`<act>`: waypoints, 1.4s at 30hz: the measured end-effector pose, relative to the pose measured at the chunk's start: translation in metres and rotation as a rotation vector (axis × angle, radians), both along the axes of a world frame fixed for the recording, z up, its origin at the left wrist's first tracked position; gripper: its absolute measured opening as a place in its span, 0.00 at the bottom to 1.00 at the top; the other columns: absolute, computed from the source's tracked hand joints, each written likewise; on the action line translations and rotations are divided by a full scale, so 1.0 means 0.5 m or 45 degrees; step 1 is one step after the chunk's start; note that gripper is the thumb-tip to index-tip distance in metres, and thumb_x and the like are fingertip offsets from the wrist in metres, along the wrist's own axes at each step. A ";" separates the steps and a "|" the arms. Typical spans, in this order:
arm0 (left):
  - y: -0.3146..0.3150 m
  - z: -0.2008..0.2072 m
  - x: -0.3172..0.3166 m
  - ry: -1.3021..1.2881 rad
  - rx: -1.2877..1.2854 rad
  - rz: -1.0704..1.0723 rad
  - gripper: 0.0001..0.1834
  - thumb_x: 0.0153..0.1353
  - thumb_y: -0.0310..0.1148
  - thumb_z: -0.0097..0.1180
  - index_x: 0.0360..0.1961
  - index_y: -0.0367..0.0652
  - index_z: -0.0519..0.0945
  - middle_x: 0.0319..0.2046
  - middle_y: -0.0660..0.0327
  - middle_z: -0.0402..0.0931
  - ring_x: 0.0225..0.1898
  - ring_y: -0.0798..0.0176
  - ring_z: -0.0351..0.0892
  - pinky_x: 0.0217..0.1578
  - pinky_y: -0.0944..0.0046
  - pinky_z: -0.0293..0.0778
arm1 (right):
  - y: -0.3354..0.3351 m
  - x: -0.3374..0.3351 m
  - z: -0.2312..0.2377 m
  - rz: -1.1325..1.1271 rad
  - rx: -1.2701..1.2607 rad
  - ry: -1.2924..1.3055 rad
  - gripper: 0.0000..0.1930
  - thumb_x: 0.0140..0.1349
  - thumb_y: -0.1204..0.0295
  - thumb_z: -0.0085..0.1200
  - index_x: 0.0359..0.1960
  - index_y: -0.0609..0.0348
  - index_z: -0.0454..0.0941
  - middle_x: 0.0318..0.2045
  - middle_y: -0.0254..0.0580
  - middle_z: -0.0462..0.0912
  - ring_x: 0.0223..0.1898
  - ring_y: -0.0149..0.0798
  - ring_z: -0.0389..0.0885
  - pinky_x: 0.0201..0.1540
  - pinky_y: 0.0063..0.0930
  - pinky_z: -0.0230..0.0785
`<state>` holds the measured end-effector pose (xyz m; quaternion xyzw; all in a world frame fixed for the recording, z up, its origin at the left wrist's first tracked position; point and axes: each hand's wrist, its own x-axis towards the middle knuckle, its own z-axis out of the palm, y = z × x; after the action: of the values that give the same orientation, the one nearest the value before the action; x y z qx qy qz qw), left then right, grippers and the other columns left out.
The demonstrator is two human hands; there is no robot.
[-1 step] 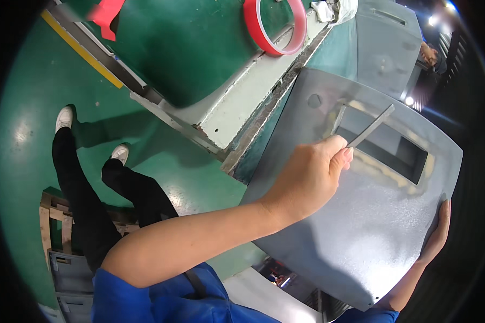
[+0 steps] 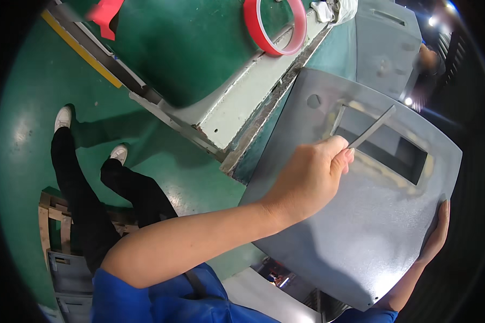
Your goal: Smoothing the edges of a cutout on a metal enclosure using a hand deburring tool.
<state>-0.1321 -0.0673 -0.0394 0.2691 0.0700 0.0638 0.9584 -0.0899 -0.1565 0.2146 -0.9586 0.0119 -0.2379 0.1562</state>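
My left hand (image 2: 312,172) is closed round one end of a narrow flat metal file (image 2: 374,125). The file slants up and to the right across the rectangular opening (image 2: 418,182) in a curved grey panel (image 2: 328,237). Pale yellowish patches of filler or bare coating ring this opening. On the panel's right edge rests my right hand (image 2: 439,231), its fingers stretched along the side and partly hidden behind it. A small round mark (image 2: 313,101) shows near the panel's upper left corner.
Beyond the panel runs a worn pale bench edge (image 2: 253,102) bearing a roll of red tape (image 2: 252,24). A second grey panel (image 2: 388,48) stands behind. Lower left are a wooden pallet (image 2: 44,215) and grey parts (image 2: 70,274). Another person (image 2: 430,56) is blurred at far right.
My hands, the file and the panel look the same. The other person at the far right has shifted slightly and is now more blurred.
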 end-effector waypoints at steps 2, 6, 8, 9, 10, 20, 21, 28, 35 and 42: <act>0.006 0.007 0.001 -0.035 0.068 -0.045 0.12 0.59 0.33 0.42 0.24 0.35 0.70 0.14 0.60 0.69 0.15 0.69 0.67 0.17 0.69 0.63 | 0.004 -0.001 -0.005 -0.021 0.035 0.013 0.22 0.58 0.66 0.45 0.50 0.71 0.64 0.45 0.43 0.70 0.45 0.29 0.67 0.49 0.17 0.55; 0.005 0.017 0.005 -0.191 0.374 0.129 0.11 0.57 0.31 0.43 0.21 0.34 0.68 0.14 0.53 0.69 0.16 0.55 0.68 0.19 0.63 0.63 | 0.011 -0.008 -0.004 -0.018 0.074 0.072 0.22 0.58 0.66 0.44 0.51 0.71 0.62 0.44 0.43 0.70 0.43 0.28 0.68 0.48 0.17 0.56; -0.002 0.029 0.008 -0.262 0.403 0.125 0.06 0.51 0.24 0.43 0.20 0.32 0.66 0.17 0.47 0.69 0.20 0.45 0.70 0.23 0.57 0.66 | 0.016 -0.007 -0.007 -0.008 0.091 0.083 0.22 0.58 0.67 0.44 0.51 0.71 0.62 0.44 0.43 0.70 0.43 0.29 0.68 0.47 0.17 0.57; 0.001 0.035 0.010 -0.292 0.455 0.073 0.05 0.50 0.22 0.42 0.20 0.31 0.66 0.17 0.46 0.69 0.21 0.45 0.70 0.23 0.56 0.67 | 0.020 -0.008 -0.012 -0.022 0.109 0.072 0.22 0.58 0.67 0.43 0.51 0.71 0.62 0.44 0.43 0.70 0.43 0.29 0.68 0.47 0.17 0.56; 0.004 0.041 0.012 -0.323 0.506 0.021 0.03 0.48 0.21 0.42 0.21 0.30 0.66 0.18 0.46 0.69 0.22 0.45 0.71 0.24 0.55 0.67 | 0.022 -0.009 -0.017 -0.036 0.127 0.060 0.22 0.58 0.67 0.43 0.51 0.71 0.62 0.44 0.43 0.70 0.43 0.29 0.68 0.47 0.17 0.56; 0.032 0.142 0.023 -0.464 0.378 -0.178 0.06 0.42 0.19 0.44 0.23 0.24 0.68 0.18 0.41 0.70 0.24 0.45 0.75 0.24 0.61 0.73 | 0.023 -0.011 -0.010 -0.050 0.223 0.123 0.22 0.58 0.68 0.43 0.51 0.70 0.61 0.45 0.42 0.69 0.44 0.30 0.68 0.48 0.19 0.57; 0.033 0.148 0.027 -0.469 0.341 -0.209 0.06 0.42 0.19 0.43 0.22 0.24 0.68 0.18 0.40 0.70 0.24 0.45 0.75 0.23 0.61 0.72 | 0.018 -0.011 -0.004 -0.036 0.252 0.169 0.22 0.58 0.68 0.43 0.52 0.69 0.61 0.44 0.42 0.70 0.44 0.29 0.68 0.47 0.19 0.58; 0.065 0.181 0.029 -0.419 0.395 -0.385 0.12 0.44 0.21 0.41 0.30 0.20 0.67 0.16 0.41 0.70 0.22 0.46 0.74 0.22 0.60 0.72 | 0.026 -0.012 -0.006 -0.102 0.131 0.167 0.21 0.59 0.69 0.43 0.52 0.67 0.60 0.43 0.40 0.70 0.43 0.28 0.68 0.46 0.19 0.59; 0.060 0.205 0.033 -0.308 0.349 -0.413 0.21 0.45 0.21 0.41 0.41 0.16 0.63 0.17 0.44 0.71 0.20 0.48 0.74 0.20 0.59 0.71 | 0.011 -0.015 0.009 -0.147 0.090 0.163 0.22 0.60 0.70 0.41 0.54 0.68 0.56 0.47 0.39 0.67 0.46 0.26 0.65 0.50 0.17 0.55; 0.038 0.166 -0.005 -0.409 0.408 -0.290 0.25 0.42 0.21 0.43 0.44 0.18 0.62 0.16 0.50 0.69 0.15 0.54 0.72 0.17 0.61 0.69 | -0.003 -0.018 0.014 -0.159 0.060 0.105 0.23 0.61 0.71 0.40 0.56 0.68 0.53 0.49 0.41 0.66 0.50 0.28 0.64 0.54 0.18 0.52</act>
<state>-0.1344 -0.0482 0.0434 0.4100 -0.1248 0.0076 0.9035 -0.0989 -0.1580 0.2218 -0.9610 0.0838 -0.2073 0.1629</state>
